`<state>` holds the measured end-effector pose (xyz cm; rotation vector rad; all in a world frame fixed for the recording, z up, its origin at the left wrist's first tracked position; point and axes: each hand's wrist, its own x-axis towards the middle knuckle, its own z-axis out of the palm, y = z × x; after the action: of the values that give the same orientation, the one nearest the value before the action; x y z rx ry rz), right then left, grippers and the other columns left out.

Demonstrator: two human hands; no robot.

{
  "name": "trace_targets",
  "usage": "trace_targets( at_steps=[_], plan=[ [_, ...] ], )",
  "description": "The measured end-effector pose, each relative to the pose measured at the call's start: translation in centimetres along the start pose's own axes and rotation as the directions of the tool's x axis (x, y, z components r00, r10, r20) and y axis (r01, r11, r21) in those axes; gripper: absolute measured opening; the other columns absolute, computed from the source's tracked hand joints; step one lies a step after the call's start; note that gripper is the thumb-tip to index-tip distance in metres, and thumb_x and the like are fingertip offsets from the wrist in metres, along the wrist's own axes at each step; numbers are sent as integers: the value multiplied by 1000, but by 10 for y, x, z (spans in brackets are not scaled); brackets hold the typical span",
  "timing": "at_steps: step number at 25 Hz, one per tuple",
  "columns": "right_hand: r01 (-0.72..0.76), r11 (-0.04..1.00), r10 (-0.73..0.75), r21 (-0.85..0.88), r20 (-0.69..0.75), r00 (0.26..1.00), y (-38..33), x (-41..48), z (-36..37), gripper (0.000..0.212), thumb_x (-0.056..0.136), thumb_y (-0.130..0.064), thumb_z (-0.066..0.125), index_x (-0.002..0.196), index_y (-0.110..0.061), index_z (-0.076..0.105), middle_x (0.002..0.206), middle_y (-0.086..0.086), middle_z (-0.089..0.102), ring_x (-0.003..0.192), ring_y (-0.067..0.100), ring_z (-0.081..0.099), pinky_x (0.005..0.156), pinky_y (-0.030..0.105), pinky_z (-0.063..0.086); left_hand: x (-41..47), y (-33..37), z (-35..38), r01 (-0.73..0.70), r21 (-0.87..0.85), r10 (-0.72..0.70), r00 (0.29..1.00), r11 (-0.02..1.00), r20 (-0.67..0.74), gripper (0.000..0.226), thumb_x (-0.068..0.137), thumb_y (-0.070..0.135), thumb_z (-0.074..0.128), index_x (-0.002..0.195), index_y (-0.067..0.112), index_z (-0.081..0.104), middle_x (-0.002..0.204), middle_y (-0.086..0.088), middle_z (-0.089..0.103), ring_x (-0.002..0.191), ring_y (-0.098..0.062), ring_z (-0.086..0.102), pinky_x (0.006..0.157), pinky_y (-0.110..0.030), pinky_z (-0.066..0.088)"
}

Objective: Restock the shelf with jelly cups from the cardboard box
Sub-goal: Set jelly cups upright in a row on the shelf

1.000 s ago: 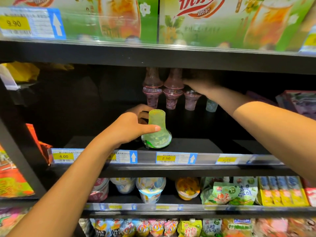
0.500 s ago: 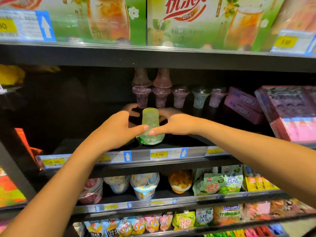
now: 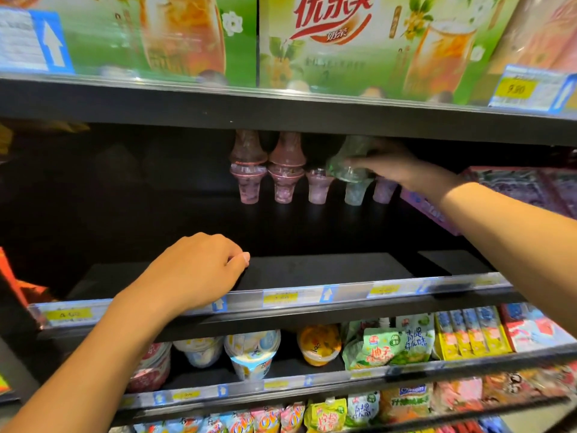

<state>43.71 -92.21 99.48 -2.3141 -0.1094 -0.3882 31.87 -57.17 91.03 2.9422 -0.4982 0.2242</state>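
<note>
now, a green jelly cup held up at the back row of the shelf
well left of the grip and lower, the left hand (image 3: 199, 270) rests at the shelf (image 3: 312, 267) front, fingers loosely curled round nothing, beside a blurred yellow tag (image 3: 67, 314) that seems to read 4.00. stacked pink jelly cups (image 3: 249, 173) stand just left of the grip. the right hand (image 3: 395, 167) pinches a green jelly cup (image 3: 345, 165), tilted and blurred, just over a pale cup (image 3: 354, 193) in the row. above the grip a green box (image 3: 343, 42) reads 优乐美 奶茶; far below it a pouch (image 3: 379, 350) reads 柚子.
</note>
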Motion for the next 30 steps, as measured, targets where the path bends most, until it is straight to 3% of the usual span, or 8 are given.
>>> trace_targets(
  at_steps=[2, 6, 8, 11, 15, 22, 26, 30],
  plan=[
    [-86, 996, 86, 0, -17, 996, 1, 23, 0, 38, 85, -49, 76, 112, -23, 68, 114, -5, 66, 98, 13, 63, 84, 23, 47, 0, -1, 1, 6, 2, -6, 1000, 1000, -18, 51, 98, 58, 32, 99, 28, 72, 97, 6, 75, 76, -13, 67, 74, -39, 58],
    [-114, 993, 113, 25, 29, 993, -2, 51, 10, 33, 92, -46, 68, 111, -20, 64, 113, 4, 64, 86, 12, 59, 72, 23, 43, -1, 3, 0, 16, -8, -16, 1000, 1000, -27, 53, 96, 58, 30, 99, 28, 73, 88, 5, 75, 66, -11, 65, 69, -35, 56],
    [-84, 994, 83, 67, 6, 996, -4, 61, 16, 40, 90, -43, 72, 119, -16, 63, 114, 2, 65, 98, 16, 59, 81, 22, 44, -2, 5, -2, 22, -8, -22, 999, 1000, -31, 50, 99, 56, 33, 98, 26, 73, 76, 5, 72, 58, -12, 61, 64, -32, 53],
    [-50, 996, 47, 79, 31, 998, -8, 72, 27, 43, 92, -33, 71, 128, -10, 62, 115, -2, 63, 108, 15, 56, 86, 17, 45, -3, 6, -3, 23, -6, -24, 999, 1000, -41, 51, 98, 57, 34, 100, 25, 74, 77, 4, 72, 57, -12, 61, 64, -31, 53],
    [-65, 997, 65, 46, 11, 998, -6, 85, 39, 66, 81, -44, 80, 135, -12, 59, 133, 4, 60, 122, 23, 56, 108, 36, 44, -2, 5, -2, 21, -1, -21, 998, 1000, -63, 51, 98, 58, 34, 97, 26, 74, 72, 4, 71, 58, -9, 62, 61, -29, 51],
    [-39, 997, 39, 70, -4, 999, -4, 81, 49, 62, 90, -21, 75, 144, -7, 48, 144, 11, 53, 133, 25, 51, 85, 15, 40, 2, 1, 1, 13, -30, -15, 997, 999, -75, 55, 91, 63, 27, 95, 34, 74, 91, 6, 76, 72, -9, 67, 75, -35, 56],
    [1, 996, 4, 84, -52, 999, -5, 80, 50, 75, 88, -18, 77, 151, -9, 37, 153, 12, 45, 138, 26, 46, 105, 27, 41, 2, 2, 0, 12, -34, -14, 997, 999, -79, 53, 92, 61, 29, 94, 34, 74, 86, 5, 75, 70, -10, 67, 73, -33, 55],
    [-23, 998, 26, 66, -45, 999, -7, 81, 50, 77, 89, -20, 76, 153, -9, 36, 152, 13, 45, 138, 26, 46, 101, 25, 40, 2, 4, -3, 15, -19, -16, 998, 1000, -65, 53, 94, 59, 30, 95, 31, 74, 79, 4, 74, 64, -9, 65, 66, -27, 53]
  ],
)
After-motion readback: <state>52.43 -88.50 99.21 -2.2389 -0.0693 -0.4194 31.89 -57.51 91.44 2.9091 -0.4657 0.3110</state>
